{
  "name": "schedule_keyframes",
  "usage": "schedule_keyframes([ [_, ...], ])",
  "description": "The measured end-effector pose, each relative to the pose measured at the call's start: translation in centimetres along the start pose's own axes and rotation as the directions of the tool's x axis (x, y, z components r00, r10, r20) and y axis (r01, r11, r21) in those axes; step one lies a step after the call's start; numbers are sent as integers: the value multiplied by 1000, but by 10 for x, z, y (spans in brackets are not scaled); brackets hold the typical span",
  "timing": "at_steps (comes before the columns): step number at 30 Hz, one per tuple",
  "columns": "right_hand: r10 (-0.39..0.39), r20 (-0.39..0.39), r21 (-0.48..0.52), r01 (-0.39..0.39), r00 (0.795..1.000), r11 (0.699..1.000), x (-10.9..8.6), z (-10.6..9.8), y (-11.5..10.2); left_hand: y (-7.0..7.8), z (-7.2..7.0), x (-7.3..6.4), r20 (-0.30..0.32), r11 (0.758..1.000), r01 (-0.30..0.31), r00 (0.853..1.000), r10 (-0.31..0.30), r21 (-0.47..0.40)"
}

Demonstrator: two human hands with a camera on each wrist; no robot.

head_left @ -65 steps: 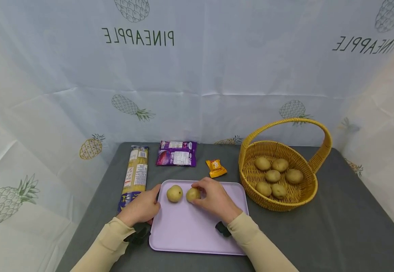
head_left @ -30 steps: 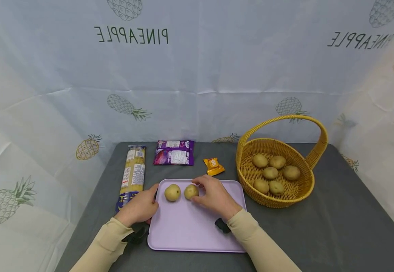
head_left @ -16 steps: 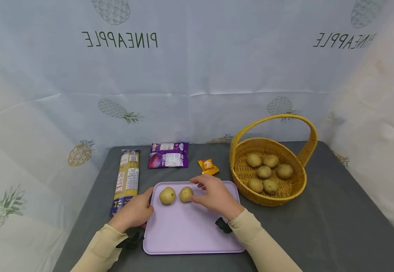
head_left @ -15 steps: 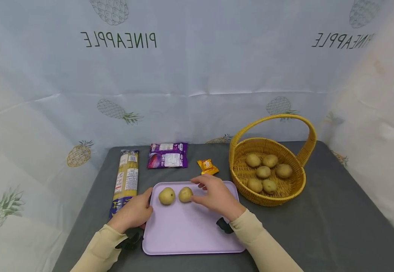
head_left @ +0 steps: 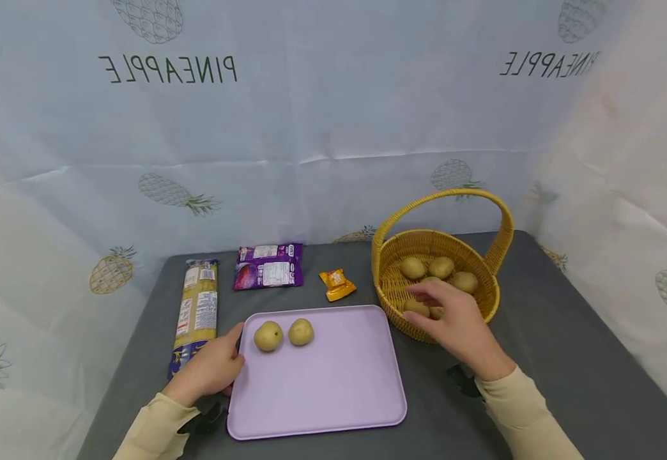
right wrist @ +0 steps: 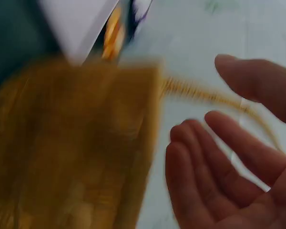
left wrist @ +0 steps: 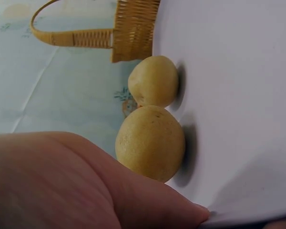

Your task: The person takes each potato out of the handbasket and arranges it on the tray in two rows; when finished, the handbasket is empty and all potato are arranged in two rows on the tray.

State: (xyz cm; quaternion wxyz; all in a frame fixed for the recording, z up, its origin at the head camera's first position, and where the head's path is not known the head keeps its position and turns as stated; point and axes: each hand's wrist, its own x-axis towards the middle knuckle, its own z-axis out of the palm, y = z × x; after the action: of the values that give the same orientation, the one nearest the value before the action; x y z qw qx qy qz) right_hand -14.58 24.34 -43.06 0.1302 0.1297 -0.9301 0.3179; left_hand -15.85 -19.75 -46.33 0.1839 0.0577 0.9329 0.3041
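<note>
Two potatoes [head_left: 268,336] sit side by side near the far left corner of a lilac tray [head_left: 322,383], whose left edge the left hand [head_left: 209,367] grips, thumb on the rim. The right hand [head_left: 457,322] holds nothing, its thumb spread from loosely bent fingers at the near side of a wicker basket [head_left: 391,313] of more potatoes. That basket stands just beyond the tray's far right corner, its handle [head_left: 445,193] arching over the top. Past the tray lie a purple packet [head_left: 268,266] and, near the basket, a small orange packet [head_left: 337,284]; a spaghetti pack [head_left: 198,306] lies along the left, the left hand and wrist close against its near end. The right hand covers part of the basket's rim and some of its potatoes, so their full count cannot be told, nor whether it touches the wicker. The right wrist view blurs the basket. Dark shapes under both wrists are hard to make out, and both sleeves [head_left: 155,428] are cut off below.
</note>
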Motion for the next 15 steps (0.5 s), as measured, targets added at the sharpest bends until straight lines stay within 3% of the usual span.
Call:
schedule_keyframes([
  [7, 189, 108, -78, -181, 976, 980, -4, -34, 47, -3, 0, -2, -5, 1000, -2, 1000, 2, -3],
  [15, 195, 214, -152, -165, 957, 975, 1, -36, 59, -3, 3, 1, -3, 1000, -5, 1000, 5, -11],
])
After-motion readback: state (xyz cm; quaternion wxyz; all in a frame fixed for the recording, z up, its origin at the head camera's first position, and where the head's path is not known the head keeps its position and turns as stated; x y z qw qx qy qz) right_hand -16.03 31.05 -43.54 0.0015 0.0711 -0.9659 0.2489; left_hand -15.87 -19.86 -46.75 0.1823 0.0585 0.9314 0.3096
